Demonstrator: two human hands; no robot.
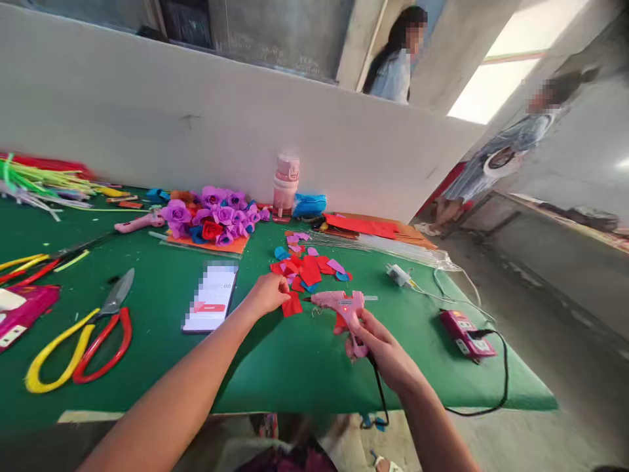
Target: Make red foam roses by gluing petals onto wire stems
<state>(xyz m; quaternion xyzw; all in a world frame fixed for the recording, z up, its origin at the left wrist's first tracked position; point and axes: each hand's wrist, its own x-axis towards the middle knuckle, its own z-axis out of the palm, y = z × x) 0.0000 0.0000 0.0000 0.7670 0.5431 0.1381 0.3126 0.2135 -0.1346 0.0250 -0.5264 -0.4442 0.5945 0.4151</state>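
Observation:
My right hand (366,337) is wrapped round the handle of a pink hot glue gun (339,301), a clear glue stick poking from its back. The gun's dark nozzle points left at a red paper petal (292,304). My left hand (269,293) has its thumb and fingertips pinched on that petal's upper edge. Beyond both hands lies a loose heap of cut petals (310,269) in red, purple and blue. A phone (210,296) with a lit screen rests left of my left hand.
Big scissors (105,321) lie at the left on the green tabletop (289,373). Paper roses (221,213), a pink bottle (285,190) and wires stand along the back. A power strip (466,334) and trailing cords are at right. Two people (393,65) are beyond the partition.

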